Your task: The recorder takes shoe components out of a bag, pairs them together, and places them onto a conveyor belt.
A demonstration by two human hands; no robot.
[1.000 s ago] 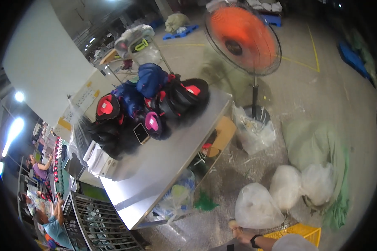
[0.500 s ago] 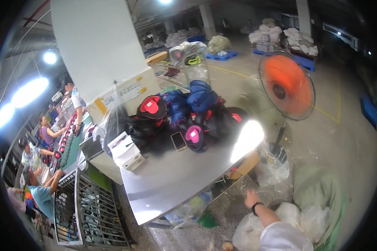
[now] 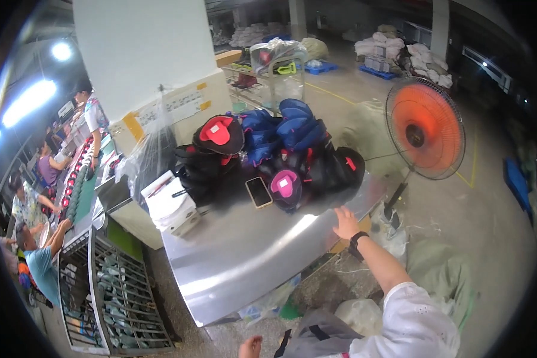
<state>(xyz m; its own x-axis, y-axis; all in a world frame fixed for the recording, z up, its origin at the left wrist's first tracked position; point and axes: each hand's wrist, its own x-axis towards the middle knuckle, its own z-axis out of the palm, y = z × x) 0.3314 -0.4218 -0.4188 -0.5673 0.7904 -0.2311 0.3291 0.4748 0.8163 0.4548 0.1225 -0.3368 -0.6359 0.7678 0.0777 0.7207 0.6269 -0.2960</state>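
My right hand (image 3: 345,225) reaches over the near right edge of the metal-topped table (image 3: 238,262), fingers spread and holding nothing. A dark band circles its wrist. My left hand (image 3: 250,347) shows only in part at the lower edge, its fingers curled; whether anything is in it is hidden. Beyond my right hand lies a heap of cup-shaped padded pieces: black ones with a red inside (image 3: 216,132), blue ones (image 3: 301,128) and one with a pink inside (image 3: 284,184). A phone (image 3: 258,192) lies flat beside them, and a white box (image 3: 170,206) sits at the table's left.
An orange-centred fan (image 3: 423,128) stands to the right. On the left are a metal barred cage (image 3: 110,292) holding greyish-green pieces and a conveyor (image 3: 86,197) with people alongside. A pillar (image 3: 140,59) rises behind the table. Bags (image 3: 364,316) lie below at the right.
My right hand has moved up and left from above the floor bags to the table's edge. My left hand has come into view at the bottom. The view has shifted slightly.
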